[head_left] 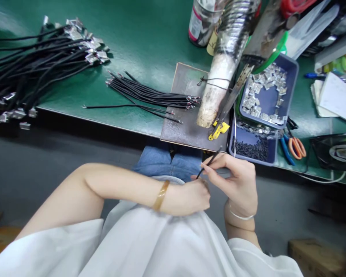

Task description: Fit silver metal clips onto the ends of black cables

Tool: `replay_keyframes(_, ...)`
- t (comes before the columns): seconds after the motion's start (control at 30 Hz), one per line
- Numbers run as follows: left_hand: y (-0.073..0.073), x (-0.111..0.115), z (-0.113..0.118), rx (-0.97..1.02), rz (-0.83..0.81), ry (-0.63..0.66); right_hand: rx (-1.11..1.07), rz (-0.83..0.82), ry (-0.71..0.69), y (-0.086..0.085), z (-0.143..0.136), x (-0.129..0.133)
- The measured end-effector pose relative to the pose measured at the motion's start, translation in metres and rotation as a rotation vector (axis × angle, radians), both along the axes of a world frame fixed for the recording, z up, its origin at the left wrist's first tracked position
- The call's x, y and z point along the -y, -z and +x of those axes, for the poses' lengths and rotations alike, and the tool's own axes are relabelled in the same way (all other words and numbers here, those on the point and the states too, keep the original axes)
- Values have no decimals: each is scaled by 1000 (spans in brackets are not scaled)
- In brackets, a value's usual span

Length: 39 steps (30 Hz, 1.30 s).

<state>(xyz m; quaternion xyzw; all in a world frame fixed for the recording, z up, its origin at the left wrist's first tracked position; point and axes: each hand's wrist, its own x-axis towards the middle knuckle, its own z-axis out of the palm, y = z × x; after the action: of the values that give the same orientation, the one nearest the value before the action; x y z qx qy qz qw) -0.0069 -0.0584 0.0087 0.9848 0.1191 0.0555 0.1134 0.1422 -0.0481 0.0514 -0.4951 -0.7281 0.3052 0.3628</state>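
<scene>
You're handling one short black cable (212, 160), center-right of the frame, just off the near edge of the desk (144, 46). Your right hand (239, 184) is pinching it between thumb and index finger; your left hand (190, 196) is curling closed around its lower end, exact fingertip contact hidden. Looks like a two-handed positioning step; can't tell whether you're twisting or feeding. Any shift of grip is calling for one hand steadying while the other is sliding.

Edges: the cable's upper tip is pointing up-right, near the lower right corner of the dark mat (178, 132). The lower blue tray (272, 156) is sitting just above your right hand, so lifting there is risking a rim bump. The yellow piece (223, 129) and white duct (216, 77) are crowding the mat's right side. More room is showing downward and left, below the desk edge.
</scene>
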Motion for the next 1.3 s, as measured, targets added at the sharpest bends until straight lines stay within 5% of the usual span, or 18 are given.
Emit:
replay_keyframes(0.07,-22,-15,-18,274,-42,163,5,30,67,-8,9,4)
replay_keyframes(0.2,-45,-43,-44,803,-223,-303,87,87,17,-18,15,9)
replay_keyframes(0.47,-27,-43,-39,1136,-976,-626,353,277,-75,-13,-3,4)
replay_keyframes(0.6,-16,-47,-51,1280,-1236,-793,462,358,159,-35,22,8)
replay_keyframes(0.8,-2,-67,-59,1049,-1547,-780,1085,53,555,-54,96,-52)
replay_keyframes(0.9,-1,-72,-49,945,-1753,-719,1046,10,691,-41,117,-98)
replay_keyframes(1.07,-1,-71,-34,948,-1862,-715,811,-74,612,-13,118,-145)
replay_keyframes(1.3,2,-70,-28,945,-1875,-698,769,-24,539,-5,121,-155)
